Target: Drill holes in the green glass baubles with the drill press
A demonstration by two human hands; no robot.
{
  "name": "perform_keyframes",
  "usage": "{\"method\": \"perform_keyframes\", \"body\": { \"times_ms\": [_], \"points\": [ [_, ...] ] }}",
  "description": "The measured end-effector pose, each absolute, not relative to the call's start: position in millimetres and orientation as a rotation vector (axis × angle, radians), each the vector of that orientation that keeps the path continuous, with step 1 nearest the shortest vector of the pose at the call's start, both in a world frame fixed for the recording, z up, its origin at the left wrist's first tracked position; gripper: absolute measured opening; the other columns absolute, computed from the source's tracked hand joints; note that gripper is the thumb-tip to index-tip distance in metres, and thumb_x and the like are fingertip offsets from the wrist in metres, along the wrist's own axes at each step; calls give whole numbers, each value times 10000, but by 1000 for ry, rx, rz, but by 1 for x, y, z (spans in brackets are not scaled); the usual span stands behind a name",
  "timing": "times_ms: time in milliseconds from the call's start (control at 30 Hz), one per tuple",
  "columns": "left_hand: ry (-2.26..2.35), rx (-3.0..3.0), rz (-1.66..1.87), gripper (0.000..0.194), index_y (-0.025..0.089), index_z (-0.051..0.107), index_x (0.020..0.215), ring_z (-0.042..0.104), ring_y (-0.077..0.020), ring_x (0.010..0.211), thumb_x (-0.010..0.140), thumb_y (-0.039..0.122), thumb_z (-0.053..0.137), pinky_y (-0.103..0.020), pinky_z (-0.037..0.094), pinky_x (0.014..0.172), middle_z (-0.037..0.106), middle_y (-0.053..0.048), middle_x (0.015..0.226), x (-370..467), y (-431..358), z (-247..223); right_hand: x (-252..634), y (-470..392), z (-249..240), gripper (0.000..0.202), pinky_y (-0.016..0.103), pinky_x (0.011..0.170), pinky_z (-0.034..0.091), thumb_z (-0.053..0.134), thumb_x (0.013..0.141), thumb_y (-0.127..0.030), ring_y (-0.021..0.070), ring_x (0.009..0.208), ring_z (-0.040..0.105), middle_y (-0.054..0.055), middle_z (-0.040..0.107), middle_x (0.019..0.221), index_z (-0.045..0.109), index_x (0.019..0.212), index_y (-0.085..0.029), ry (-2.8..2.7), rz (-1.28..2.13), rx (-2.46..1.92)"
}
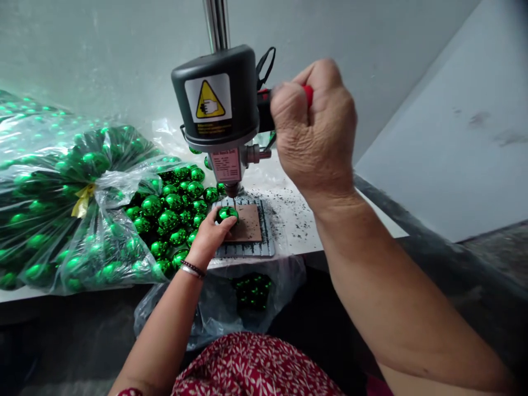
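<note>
A shiny green bauble (226, 214) is held by my left hand (213, 231), its fingers closed around the side of the ball. The bauble rests at a brown square board (252, 231) on the grey slotted base of a small bench drill press (214, 99). Directly above the bauble stands the thin drill bit (235, 202); whether it touches the ball I cannot tell. My right hand (319, 124) is wrapped round a red-and-black handle (308, 97) at the right of the drill's head.
Loose green baubles (168, 220) lie left of the drill, spilling from a clear plastic bag (53, 242) full of them. Dark shavings (297, 220) litter the white table (363, 220). Below the table's edge hangs another clear bag (214, 302) with green baubles inside. A wall stands behind.
</note>
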State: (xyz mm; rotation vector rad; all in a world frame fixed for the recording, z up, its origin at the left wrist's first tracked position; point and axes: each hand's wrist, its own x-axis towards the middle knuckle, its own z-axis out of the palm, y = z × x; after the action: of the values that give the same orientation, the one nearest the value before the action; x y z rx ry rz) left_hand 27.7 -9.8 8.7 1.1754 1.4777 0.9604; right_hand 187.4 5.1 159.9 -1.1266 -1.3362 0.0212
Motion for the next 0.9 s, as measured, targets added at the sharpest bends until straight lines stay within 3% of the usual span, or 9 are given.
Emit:
{"method": "perform_keyframes", "body": {
  "times_ms": [267, 367, 533, 900],
  "points": [
    [1627, 1303, 906, 674, 199, 500, 1322, 500, -85, 500, 695, 360, 689, -204, 427, 511, 576, 43, 669, 30, -1, 1, 188, 1, 161, 213, 171, 646, 245, 426, 857, -305, 30, 594, 292, -63, 360, 629, 334, 721, -168, -1356, 74, -1155],
    [1693, 1434, 872, 680, 189, 541, 1299, 587, -126, 670, 663, 349, 721, -245, 486, 665, 649, -3, 834, 31, -2, 2, 188, 0, 161, 212, 170, 658, 254, 426, 860, -304, 29, 606, 295, -63, 363, 641, 333, 727, -168, -1360, 78, -1175],
    [1689, 1664, 877, 604, 184, 599, 1229, 621, -197, 911, 652, 305, 732, -309, 470, 878, 677, -31, 991, 33, -4, 2, 188, -1, 162, 215, 184, 677, 290, 447, 862, -295, 41, 630, 323, -48, 392, 669, 330, 727, -177, -1356, 83, -1185],
    [1668, 1672, 851, 636, 190, 584, 1261, 630, -199, 864, 662, 339, 735, -325, 487, 859, 685, -39, 1009, 33, -1, -6, 190, -2, 151, 193, 205, 635, 327, 460, 834, -320, 44, 582, 323, -44, 383, 630, 373, 736, -180, -1352, 7, -1135]
  ]
}}
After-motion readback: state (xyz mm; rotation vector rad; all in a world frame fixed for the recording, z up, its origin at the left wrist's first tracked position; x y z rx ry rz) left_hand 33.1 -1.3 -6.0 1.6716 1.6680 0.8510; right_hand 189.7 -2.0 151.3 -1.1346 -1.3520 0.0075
